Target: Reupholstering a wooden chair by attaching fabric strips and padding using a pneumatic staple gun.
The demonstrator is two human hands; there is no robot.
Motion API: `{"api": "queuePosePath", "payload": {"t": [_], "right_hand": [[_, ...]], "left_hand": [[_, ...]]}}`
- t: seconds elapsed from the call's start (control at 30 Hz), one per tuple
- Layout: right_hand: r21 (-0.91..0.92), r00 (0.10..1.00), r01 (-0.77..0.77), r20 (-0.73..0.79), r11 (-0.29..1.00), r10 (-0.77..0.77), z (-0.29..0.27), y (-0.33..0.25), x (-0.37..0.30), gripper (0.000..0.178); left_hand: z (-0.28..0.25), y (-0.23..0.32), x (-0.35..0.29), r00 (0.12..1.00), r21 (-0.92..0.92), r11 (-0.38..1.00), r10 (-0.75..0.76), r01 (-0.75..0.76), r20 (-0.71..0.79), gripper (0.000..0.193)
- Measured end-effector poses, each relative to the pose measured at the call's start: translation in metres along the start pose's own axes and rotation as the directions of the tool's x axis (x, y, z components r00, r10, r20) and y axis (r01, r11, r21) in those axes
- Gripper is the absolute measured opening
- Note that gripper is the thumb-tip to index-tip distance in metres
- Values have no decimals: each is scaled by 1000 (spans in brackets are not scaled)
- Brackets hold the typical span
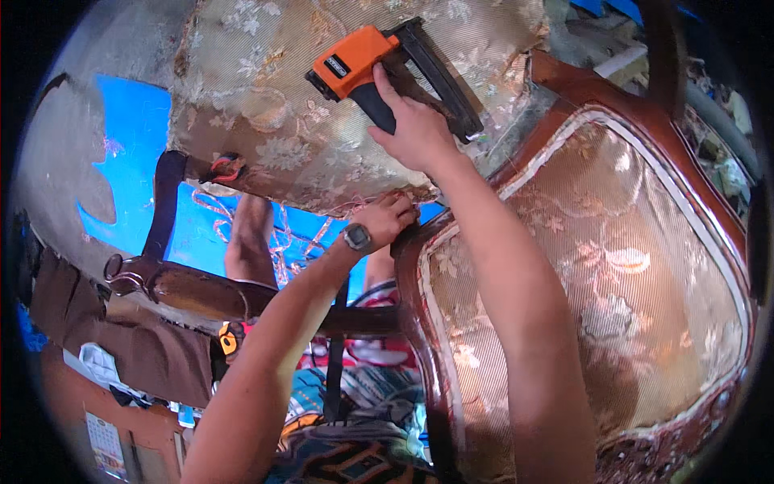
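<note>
My right hand (pixel 415 133) is at the black handle of an orange and black staple gun (pixel 355 60), its index finger lying along the handle and its thumb near the handle's end. The other fingers are mostly hidden. Beneath the staple gun spreads a beige floral fabric (pixel 274 105) over the chair's seat. At the near edge of that fabric my left hand (pixel 389 218), with a watch (pixel 356 235) on the wrist, has its fingers curled down on the edge. Its fingertips are partly hidden. Left of it, a red-handled tool (pixel 226 168) rests by the fabric's edge.
The carved wooden chair back (pixel 556 73) with matching floral upholstery (pixel 621 266) rises at the right. A wooden armrest (pixel 201 292) crosses at the left. Under the seat edge, tangled strips (pixel 278 242) lie on a blue sheet (pixel 137 137) by my legs.
</note>
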State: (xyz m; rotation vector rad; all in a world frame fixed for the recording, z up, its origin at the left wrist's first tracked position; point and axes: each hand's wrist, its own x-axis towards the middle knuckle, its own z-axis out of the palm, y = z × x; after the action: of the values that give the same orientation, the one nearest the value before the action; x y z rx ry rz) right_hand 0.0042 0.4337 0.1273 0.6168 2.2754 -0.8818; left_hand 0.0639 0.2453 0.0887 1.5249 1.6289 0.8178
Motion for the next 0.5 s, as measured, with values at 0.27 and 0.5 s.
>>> {"api": "queuePosePath", "payload": {"t": [0.27,0.5], "right_hand": [[-39,905,171,-390,985,-172,9,-8,-13,60],[302,977,-56,213,952,-11,-18,-18,-59,26]], "left_hand": [[12,-1,-11,942,-288,907,-332,308,-40,24],[11,1,-17,857,-341,808,-515,481,-12,21]]}}
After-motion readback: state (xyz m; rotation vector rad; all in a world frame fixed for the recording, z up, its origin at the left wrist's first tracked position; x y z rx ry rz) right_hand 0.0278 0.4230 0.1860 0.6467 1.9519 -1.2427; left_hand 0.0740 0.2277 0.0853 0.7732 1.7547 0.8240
